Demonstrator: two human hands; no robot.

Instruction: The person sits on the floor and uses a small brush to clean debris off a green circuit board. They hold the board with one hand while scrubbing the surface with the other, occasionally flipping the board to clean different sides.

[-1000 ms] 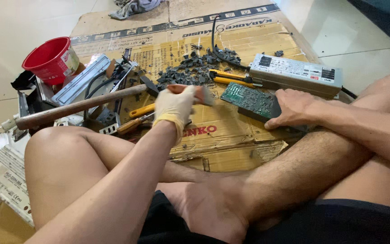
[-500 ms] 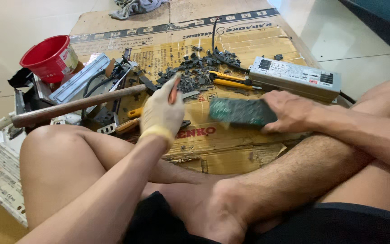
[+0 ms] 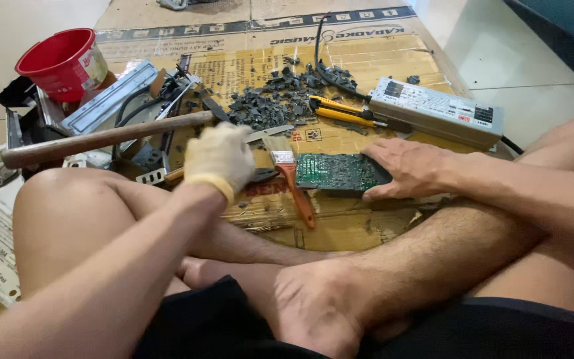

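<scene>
My right hand (image 3: 408, 167) is bare and rests flat on the right end of a green circuit board (image 3: 337, 171), pressing it onto the cardboard sheet (image 3: 367, 56). A small paintbrush with an orange handle (image 3: 297, 189) lies loose on the cardboard just left of the board. My left hand (image 3: 219, 158) wears a pale glove and hovers left of the brush, over a dark tool (image 3: 265, 175) and a wooden handle. Its fingers curl downward and hide whatever is under them. My crossed bare legs fill the foreground.
A long wooden-handled hammer (image 3: 101, 139) lies across the left. Behind it are a red bucket (image 3: 61, 60) and metal casing parts (image 3: 111, 100). A pile of dark fragments (image 3: 267, 103), yellow-handled pliers (image 3: 340, 110) and a silver power supply box (image 3: 433, 110) lie further back.
My left hand has let go of the paintbrush, which now lies on the cardboard, and moved left and nearer. My right hand has drawn the circuit board left, towards me.
</scene>
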